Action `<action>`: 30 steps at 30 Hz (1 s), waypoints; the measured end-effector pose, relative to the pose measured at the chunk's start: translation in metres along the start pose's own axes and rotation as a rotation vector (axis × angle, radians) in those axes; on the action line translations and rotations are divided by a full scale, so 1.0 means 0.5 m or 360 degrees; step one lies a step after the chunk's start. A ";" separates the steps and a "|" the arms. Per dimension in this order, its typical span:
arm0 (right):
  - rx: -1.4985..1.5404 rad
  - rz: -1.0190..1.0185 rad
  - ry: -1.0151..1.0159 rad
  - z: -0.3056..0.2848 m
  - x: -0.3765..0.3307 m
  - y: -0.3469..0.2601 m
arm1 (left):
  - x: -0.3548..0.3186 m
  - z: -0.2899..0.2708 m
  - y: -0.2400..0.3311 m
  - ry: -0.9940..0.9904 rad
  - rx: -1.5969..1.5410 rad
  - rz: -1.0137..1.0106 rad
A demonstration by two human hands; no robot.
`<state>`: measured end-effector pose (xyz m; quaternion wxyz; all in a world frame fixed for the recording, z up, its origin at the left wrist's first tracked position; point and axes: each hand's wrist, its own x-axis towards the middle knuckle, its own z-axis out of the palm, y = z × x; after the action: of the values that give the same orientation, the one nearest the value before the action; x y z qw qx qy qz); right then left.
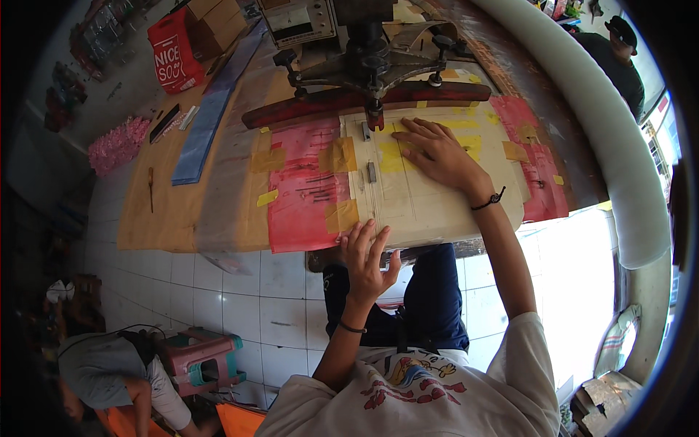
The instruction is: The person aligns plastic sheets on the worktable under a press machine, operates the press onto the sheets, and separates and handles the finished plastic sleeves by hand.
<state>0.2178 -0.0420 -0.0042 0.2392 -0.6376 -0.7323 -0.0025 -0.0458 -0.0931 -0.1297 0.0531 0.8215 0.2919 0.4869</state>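
My right hand lies flat, fingers spread, on a cream-coloured board on the worktable, just below the dark metal press head with its red wooden bar. My left hand hovers at the board's near edge with fingers apart and holds nothing. Small metal tabs sit on the board's left part. Red sheets patched with yellow tape flank the board.
A brown table surface carries a long blue strip and small tools. A red bag and cardboard boxes stand at the back. One person crouches by a pink stool at lower left; another stands at top right.
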 end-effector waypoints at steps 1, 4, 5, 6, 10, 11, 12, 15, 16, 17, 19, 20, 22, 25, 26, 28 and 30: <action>0.0001 -0.0002 -0.0001 0.000 0.000 0.000 | 0.001 0.000 0.000 0.0003 0.0002 0.0005; -0.0002 0.0016 -0.0007 -0.003 -0.001 -0.002 | -0.001 0.001 0.000 0.0008 -0.0011 -0.0002; -0.0002 0.0015 -0.0008 -0.002 -0.001 -0.003 | -0.001 0.001 0.000 0.0010 -0.0025 -0.0015; -0.0009 0.0014 -0.0007 0.000 -0.001 -0.002 | -0.001 0.002 0.000 0.0010 -0.0026 -0.0015; -0.0006 0.0016 -0.0008 -0.002 -0.002 -0.001 | 0.000 0.002 0.000 0.0018 -0.0022 0.0000; -0.0007 0.0017 -0.0008 -0.003 -0.002 -0.001 | 0.000 0.003 0.000 0.0017 -0.0015 0.0007; -0.0008 0.0022 -0.0008 -0.003 -0.002 -0.001 | -0.001 0.003 0.000 0.0017 -0.0014 0.0006; -0.0011 0.0029 -0.0012 -0.002 -0.002 0.000 | -0.001 0.004 -0.001 0.0028 -0.0029 0.0007; -0.0014 0.0032 -0.0014 -0.001 -0.002 0.000 | 0.000 0.004 0.000 0.0028 -0.0026 0.0008; -0.0014 0.0029 -0.0017 -0.002 0.000 0.000 | 0.001 0.003 0.001 0.0029 -0.0022 0.0008; -0.0008 0.0013 -0.0004 -0.003 0.002 -0.003 | 0.000 0.002 -0.001 0.0022 -0.0023 0.0001; -0.0008 0.0007 -0.0009 -0.001 0.001 -0.004 | -0.001 0.001 -0.001 0.0014 -0.0026 0.0001; -0.0026 0.0034 -0.0012 0.002 0.001 -0.001 | 0.002 -0.001 0.002 0.0027 -0.0044 -0.0014; -0.0011 0.0030 -0.0016 0.002 0.001 0.000 | 0.002 -0.003 0.003 0.0031 -0.0066 -0.0030; -0.0014 0.0023 -0.0017 0.003 0.002 -0.001 | 0.003 -0.003 0.003 0.0021 -0.0070 -0.0030; -0.0034 0.0019 -0.0015 0.001 0.001 -0.001 | 0.003 -0.004 0.002 0.0022 -0.0081 -0.0024; -0.0034 0.0027 -0.0014 -0.001 0.000 -0.004 | 0.002 -0.002 0.000 0.0019 -0.0090 -0.0011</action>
<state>0.2162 -0.0425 -0.0034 0.2292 -0.6463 -0.7278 -0.0056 -0.0463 -0.0930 -0.1283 0.0764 0.8158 0.2812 0.4996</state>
